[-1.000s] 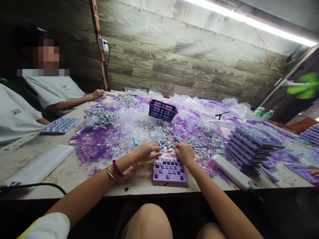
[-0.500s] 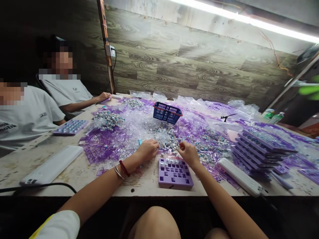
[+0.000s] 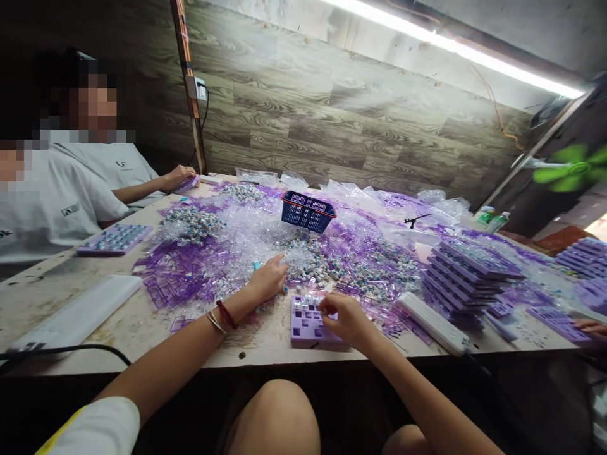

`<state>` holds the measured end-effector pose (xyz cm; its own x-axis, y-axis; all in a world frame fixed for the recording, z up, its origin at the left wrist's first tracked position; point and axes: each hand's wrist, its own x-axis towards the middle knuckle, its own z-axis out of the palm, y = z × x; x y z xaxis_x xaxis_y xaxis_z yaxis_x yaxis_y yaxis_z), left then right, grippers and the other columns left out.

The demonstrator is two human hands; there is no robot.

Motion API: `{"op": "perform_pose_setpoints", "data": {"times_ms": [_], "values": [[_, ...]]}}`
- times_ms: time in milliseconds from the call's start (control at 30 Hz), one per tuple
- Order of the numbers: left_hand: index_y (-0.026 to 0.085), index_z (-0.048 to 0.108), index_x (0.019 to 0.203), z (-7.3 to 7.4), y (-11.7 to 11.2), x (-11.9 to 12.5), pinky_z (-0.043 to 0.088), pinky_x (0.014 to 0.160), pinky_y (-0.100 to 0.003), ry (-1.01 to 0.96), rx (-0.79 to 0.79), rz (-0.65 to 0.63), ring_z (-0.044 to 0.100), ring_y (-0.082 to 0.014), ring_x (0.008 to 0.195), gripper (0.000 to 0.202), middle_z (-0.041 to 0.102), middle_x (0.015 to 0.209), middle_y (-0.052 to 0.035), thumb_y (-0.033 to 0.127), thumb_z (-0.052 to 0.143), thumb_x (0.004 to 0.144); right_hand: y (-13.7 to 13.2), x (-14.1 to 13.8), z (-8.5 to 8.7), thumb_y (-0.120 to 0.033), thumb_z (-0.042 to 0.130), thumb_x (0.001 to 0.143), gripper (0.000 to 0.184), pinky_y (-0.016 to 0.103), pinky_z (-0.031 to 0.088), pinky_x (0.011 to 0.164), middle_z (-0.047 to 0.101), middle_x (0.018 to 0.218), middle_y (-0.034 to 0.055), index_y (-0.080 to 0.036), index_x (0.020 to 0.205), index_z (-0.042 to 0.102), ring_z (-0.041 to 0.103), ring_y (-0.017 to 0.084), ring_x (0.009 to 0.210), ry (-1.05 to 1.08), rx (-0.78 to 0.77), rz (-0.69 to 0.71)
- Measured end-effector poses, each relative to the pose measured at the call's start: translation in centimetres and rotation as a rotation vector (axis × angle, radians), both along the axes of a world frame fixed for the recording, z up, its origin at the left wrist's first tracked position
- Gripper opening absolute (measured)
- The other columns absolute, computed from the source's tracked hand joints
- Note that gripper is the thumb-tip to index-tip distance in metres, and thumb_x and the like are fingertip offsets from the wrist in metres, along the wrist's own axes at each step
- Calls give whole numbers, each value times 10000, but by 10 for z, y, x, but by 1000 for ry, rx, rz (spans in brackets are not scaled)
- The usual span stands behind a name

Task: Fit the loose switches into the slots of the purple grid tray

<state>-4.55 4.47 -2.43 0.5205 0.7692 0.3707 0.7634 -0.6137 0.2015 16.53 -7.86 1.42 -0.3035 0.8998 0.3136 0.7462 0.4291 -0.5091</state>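
A light purple tray (image 3: 315, 336) with square slots lies at the table's front edge. Clear pieces sit in its far row, and other slots are bare. My right hand (image 3: 344, 316) is over the tray's right side with thumb and fingers pinched together; anything between them is too small to make out. Left of the tray, my left hand (image 3: 269, 279) reaches to the near edge of the clear plastic pieces (image 3: 246, 235), fingers stretched forward and a little apart. Beyond the tray spreads a heap of small white and blue parts (image 3: 310, 262).
A blue basket (image 3: 307, 213) stands amid the heaps. Right of the tray are a white power strip (image 3: 434, 325) and a stack of filled purple trays (image 3: 467, 284). Another white strip (image 3: 80, 313) lies left. Two co-workers sit at left; another person's hand (image 3: 592, 327) shows at far right.
My right hand has come from the parts heap down onto the tray. My left hand has moved slightly forward, its fingers stretching out. The view has turned a little right.
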Motion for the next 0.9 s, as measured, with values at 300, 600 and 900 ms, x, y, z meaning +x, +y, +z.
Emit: {"op": "perform_pose_setpoints", "data": {"times_ms": [300, 600, 900], "values": [[110, 588, 1089, -2, 5, -4, 348, 1078, -438, 40, 21, 5, 387, -311, 1292, 302, 448, 1357, -188, 198, 558, 801, 16, -1, -20, -10, 596, 735, 322, 309, 491, 843, 696, 981, 79, -182, 984, 708, 652, 189, 886, -31, 12, 58], [104, 600, 1045, -7, 9, -3, 333, 1094, -435, -23, 32, -11, 353, -309, 1309, 266, 420, 1379, -176, 204, 573, 800, 19, -3, -27, 0, 617, 737, 198, 264, 510, 774, 679, 901, 66, -165, 794, 711, 648, 156, 817, 96, 108, 115], [100, 616, 935, -6, 14, -4, 392, 1048, -407, -74, 40, -101, 466, -282, 1181, 163, 506, 1221, -175, 177, 568, 801, 20, -1, -22, 2, 588, 767, 212, 259, 505, 747, 700, 855, 54, -171, 782, 709, 653, 155, 775, 101, 88, 140]]}}
